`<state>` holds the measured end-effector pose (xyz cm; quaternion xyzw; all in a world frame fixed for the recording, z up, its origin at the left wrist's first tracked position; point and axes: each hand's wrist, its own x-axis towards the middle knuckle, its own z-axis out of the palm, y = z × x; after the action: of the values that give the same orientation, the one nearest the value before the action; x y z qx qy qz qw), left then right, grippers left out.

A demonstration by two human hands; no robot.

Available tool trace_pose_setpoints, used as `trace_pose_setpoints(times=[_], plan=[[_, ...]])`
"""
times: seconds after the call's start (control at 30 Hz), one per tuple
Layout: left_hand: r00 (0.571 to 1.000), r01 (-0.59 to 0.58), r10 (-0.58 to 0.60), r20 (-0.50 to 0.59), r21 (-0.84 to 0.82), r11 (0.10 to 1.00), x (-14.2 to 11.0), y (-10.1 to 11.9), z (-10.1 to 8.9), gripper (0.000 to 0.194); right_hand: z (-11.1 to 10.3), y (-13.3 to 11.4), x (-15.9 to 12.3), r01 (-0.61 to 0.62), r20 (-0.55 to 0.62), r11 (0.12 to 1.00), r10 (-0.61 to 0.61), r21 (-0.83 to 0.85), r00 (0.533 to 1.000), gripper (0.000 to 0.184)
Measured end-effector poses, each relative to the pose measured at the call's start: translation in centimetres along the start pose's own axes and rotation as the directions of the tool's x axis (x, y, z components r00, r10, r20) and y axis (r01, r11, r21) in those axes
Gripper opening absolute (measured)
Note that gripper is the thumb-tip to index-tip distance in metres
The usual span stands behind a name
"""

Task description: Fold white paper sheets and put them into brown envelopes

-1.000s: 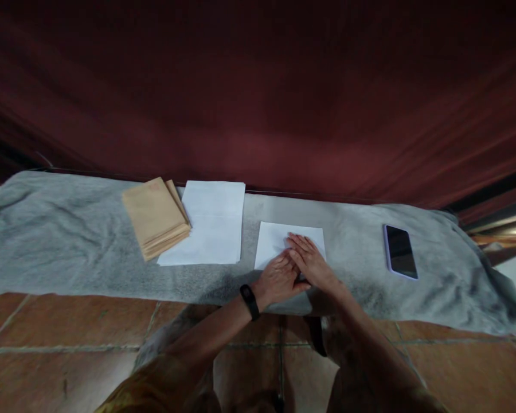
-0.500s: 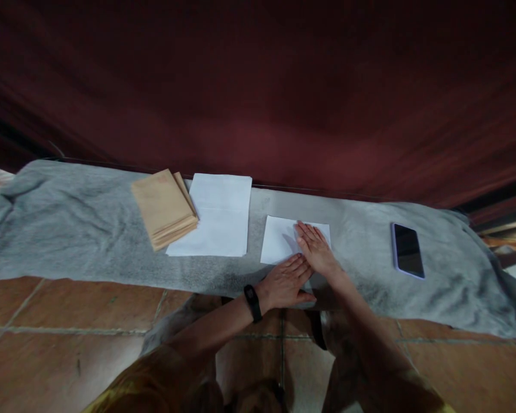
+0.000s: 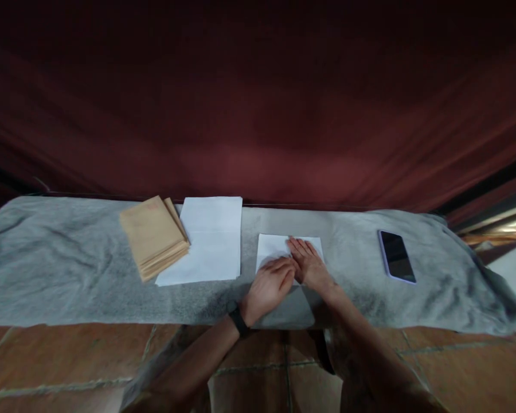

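A small folded white paper (image 3: 272, 248) lies on the grey cloth (image 3: 69, 264) in front of me. My right hand (image 3: 310, 265) rests flat on it, fingers stretched out and pointing away from me. My left hand (image 3: 270, 287), with a black band on the wrist, lies beside it with fingers extended, their tips on the paper's near left part. Both hands press down and hold nothing.
To the left lie a larger white sheet (image 3: 208, 240) and a stack of brown envelopes (image 3: 152, 235). A phone (image 3: 395, 256) lies face up at the right. A dark red curtain (image 3: 258, 115) hangs behind. Tiled floor (image 3: 69, 361) shows below the cloth's near edge.
My left hand has slid forward from the paper's near edge onto the paper, next to my right hand. The view has shifted a little.
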<state>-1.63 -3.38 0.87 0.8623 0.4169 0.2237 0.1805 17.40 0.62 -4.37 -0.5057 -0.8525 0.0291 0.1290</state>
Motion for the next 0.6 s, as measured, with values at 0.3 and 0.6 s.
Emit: trace_pose_setpoints(times=[0.3, 0.6], plan=[[0.992, 0.123, -0.113, -0.052, 0.276, 0.953, 1.4, -2.8, 3.1, 0.061, -0.2, -0.9, -0.7, 0.007, 0.030, 1.000, -0.006, -0.013, 1.000, 0.058], [0.982, 0.188, -0.163, -0.100, 0.358, 0.915, 1.9, -3.3, 4.0, 0.059, 0.0, -2.2, -2.7, 0.017, -0.012, 1.000, -0.017, -0.013, 1.000, 0.055]])
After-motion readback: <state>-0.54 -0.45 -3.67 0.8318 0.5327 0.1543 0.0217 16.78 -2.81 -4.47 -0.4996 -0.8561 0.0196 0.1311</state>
